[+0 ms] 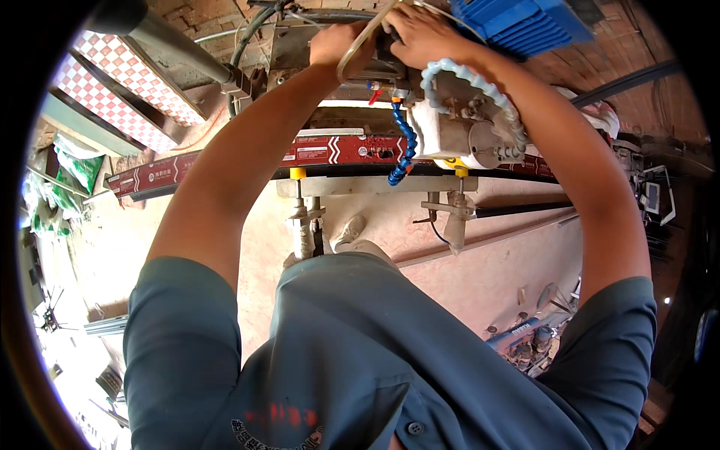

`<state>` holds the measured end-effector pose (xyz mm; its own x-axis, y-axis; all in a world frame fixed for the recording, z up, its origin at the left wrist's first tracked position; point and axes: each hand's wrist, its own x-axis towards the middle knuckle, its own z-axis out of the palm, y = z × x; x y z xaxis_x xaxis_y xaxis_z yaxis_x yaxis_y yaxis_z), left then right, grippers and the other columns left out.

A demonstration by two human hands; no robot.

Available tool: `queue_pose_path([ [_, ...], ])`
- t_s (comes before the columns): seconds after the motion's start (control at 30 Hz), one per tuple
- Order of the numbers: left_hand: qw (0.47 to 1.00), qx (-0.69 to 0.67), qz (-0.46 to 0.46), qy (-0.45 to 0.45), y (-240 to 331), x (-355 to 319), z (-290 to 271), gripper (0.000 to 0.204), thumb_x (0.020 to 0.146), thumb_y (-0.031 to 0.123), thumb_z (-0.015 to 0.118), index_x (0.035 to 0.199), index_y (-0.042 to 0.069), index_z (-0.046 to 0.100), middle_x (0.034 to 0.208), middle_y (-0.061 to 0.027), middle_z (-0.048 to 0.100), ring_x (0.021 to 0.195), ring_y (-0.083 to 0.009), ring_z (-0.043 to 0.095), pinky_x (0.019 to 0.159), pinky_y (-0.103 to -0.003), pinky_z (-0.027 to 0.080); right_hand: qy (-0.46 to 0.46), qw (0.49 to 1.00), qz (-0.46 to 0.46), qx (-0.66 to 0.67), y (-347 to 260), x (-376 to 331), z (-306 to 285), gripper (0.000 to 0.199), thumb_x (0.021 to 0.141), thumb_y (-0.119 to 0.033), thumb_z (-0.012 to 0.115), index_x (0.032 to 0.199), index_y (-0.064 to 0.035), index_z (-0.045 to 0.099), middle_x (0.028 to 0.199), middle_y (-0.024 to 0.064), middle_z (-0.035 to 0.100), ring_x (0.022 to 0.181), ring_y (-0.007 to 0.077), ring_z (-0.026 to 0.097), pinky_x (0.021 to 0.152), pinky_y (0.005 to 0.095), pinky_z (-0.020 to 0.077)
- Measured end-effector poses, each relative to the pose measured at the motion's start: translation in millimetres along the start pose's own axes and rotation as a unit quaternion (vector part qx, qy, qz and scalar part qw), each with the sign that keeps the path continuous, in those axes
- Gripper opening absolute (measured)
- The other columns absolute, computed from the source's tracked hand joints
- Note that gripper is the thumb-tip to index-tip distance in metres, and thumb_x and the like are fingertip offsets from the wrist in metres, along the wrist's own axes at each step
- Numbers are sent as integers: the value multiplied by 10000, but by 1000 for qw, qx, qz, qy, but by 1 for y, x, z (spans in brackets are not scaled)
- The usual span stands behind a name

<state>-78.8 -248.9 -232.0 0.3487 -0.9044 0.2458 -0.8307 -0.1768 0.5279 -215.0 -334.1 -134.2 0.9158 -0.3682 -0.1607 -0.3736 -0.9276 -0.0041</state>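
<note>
Both my arms reach forward over a metal machine. At its far side my left hand [339, 46] is closed, with a clear hose [363, 39] crossing in front of its fingers. Just to the right, my right hand [421, 34] curls its fingers over a dark part; what either hand grips is hidden. Below them, a blue segmented coolant hose [403, 142] hangs from a small valve with a red lever [375, 96]. A pale segmented hose [480, 90] loops beside my right forearm. A long dark red profile [330, 150] with white chevrons lies across the machine.
A blue finned motor [525, 26] sits at the far right. Two yellow-tipped clamps [298, 174] [460, 165] stand at the profile's near side. Red-and-white checked boards [124, 82] lean at the left. A power tool [525, 330] lies on the floor, lower right.
</note>
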Motion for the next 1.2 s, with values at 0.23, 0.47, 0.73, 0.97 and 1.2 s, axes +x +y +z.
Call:
queue_pose_path([
  [0.23, 889, -380, -214, -137, -9, -25, -73, 715, 1001, 590, 196, 1204, 30, 591, 1101, -205, 633, 1043, -281, 606, 957, -382, 472, -125, 926, 1, 357, 4, -46, -60, 527, 1014, -398, 402, 1394, -35, 438, 1475, 147, 362, 1307, 270, 409, 1066, 369, 370],
  [0.47, 946, -274, -96, 143, -7, -148, -214, 366, 1013, 213, 363, 1124, -53, 587, 1134, -166, 637, 1029, -226, 621, 938, -340, 482, 245, 845, -24, 475, -5, -213, -122, 392, 985, -287, 487, 1244, 0, 549, 1192, 149, 610, 1121, 241, 582, 972, 357, 439],
  [0.73, 819, -469, 22, 329, 34, -78, -304, 604, 1027, 445, 272, 1220, -74, 511, 1182, -238, 583, 1105, -364, 559, 968, -467, 436, 602, 656, 228, 394, 48, -286, -31, 460, 999, -397, 466, 1222, -9, 573, 1127, 113, 654, 1061, 181, 604, 898, 309, 479],
  [0.97, 812, -565, 84, 121, 1, -50, -347, 232, 1001, 231, 481, 901, 32, 545, 741, -67, 475, 647, -184, 432, 682, -318, 422, 565, 597, 145, 551, 30, -253, -11, 272, 896, -265, 680, 899, -10, 586, 708, 63, 589, 638, 174, 588, 588, 303, 469],
  [1.2, 786, -570, 50, 233, 31, -71, -331, 155, 956, 133, 546, 839, 40, 503, 684, -12, 356, 620, -149, 368, 649, -291, 368, 582, 605, 187, 510, 44, -242, -12, 236, 909, -202, 656, 714, -93, 579, 500, -18, 485, 398, 99, 440, 400, 261, 344],
])
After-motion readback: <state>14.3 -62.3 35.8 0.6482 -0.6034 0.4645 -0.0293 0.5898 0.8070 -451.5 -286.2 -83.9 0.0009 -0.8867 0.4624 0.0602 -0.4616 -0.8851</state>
